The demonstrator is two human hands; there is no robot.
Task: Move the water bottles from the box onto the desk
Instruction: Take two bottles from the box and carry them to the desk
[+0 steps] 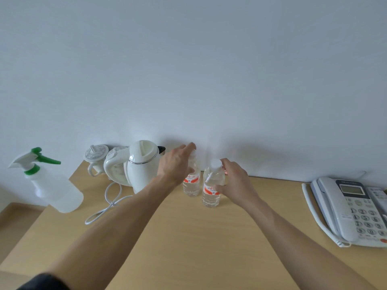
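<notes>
two clear plastic water bottles with red-white labels upright on light wooden counter (188, 237), near back edge, just beside each other. left hand (174, 164) grips far bottle (191, 183), fingers curled round neck and cap. right hand (235, 181) holds near bottle (211, 189), fingers clamped on shoulder. white electric kettle (142, 164) left of bottles; white desk phone (354, 210) at right edge.

Digits 1 to 9, 0 on the telephone (354, 212) keypad; bottle labels' (210, 190) red script unreadable.
</notes>
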